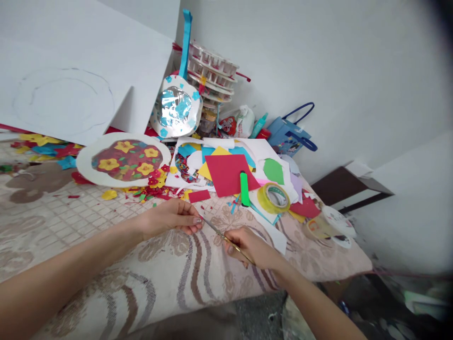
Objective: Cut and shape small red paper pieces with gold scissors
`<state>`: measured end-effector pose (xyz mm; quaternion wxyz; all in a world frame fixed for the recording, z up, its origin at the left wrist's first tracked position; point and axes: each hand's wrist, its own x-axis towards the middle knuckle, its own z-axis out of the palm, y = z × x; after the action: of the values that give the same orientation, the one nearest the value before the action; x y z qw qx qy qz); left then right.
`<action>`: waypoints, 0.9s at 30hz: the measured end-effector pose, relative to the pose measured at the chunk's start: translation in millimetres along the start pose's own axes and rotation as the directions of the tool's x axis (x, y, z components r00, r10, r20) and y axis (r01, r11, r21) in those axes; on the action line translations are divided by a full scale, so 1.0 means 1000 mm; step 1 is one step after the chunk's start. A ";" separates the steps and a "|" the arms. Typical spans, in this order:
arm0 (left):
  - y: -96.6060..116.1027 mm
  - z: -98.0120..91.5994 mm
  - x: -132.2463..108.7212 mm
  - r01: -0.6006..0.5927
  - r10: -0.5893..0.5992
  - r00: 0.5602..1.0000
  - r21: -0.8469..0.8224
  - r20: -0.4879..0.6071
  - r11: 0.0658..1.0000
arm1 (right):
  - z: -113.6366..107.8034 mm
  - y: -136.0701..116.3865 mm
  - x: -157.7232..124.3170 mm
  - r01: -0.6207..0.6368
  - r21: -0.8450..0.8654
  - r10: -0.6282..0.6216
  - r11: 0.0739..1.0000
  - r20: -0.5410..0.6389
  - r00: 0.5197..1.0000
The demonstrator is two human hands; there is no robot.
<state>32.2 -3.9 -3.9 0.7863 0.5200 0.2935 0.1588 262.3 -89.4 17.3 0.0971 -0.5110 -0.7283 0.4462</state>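
My right hand is closed around a thin paintbrush with a yellowish handle, which slants up to the left. My left hand has its fingers pinched on the brush's tip end near its thumb. Both hands hover low over a patterned beige cloth. Just beyond them lie a small red paper strip, a red paper square and a green marker.
A roll of clear tape lies right of the marker. A white oval plate with red and yellow paper flowers sits at the left, a foil-covered craft paddle and stacked palettes behind. Large white board leans at the back left. Paper scraps lie scattered.
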 end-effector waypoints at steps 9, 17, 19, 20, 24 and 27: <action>0.002 0.001 -0.001 -0.009 0.009 1.000 0.014 -0.010 1.000 | 0.000 -0.001 -0.002 -0.024 0.028 0.025 0.999 -0.025 0.999; 0.000 0.000 0.001 -0.028 0.028 1.000 0.066 0.006 0.997 | 0.005 0.010 -0.002 -0.078 0.197 0.077 0.977 0.011 0.997; 0.000 0.000 0.000 -0.050 0.049 0.999 0.070 0.015 0.996 | 0.005 0.013 -0.002 -0.080 0.214 0.079 0.973 0.016 0.997; 0.001 0.001 -0.001 -0.063 0.062 0.998 0.071 0.018 0.995 | 0.005 0.013 -0.002 -0.074 0.218 0.071 0.973 0.020 0.997; 0.001 0.003 -0.003 -0.091 0.091 0.996 0.065 0.003 0.994 | 0.004 0.014 -0.006 -0.006 0.178 0.003 0.984 0.015 1.000; 0.000 0.004 -0.003 -0.073 0.074 0.997 0.023 -0.023 0.997 | 0.003 0.013 -0.010 -0.009 0.170 0.007 0.985 0.015 1.000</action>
<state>32.3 -8.4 -1.9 0.7704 0.5373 0.2854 0.1905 273.6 -98.1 8.5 0.1334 -0.5005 -0.6861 0.5108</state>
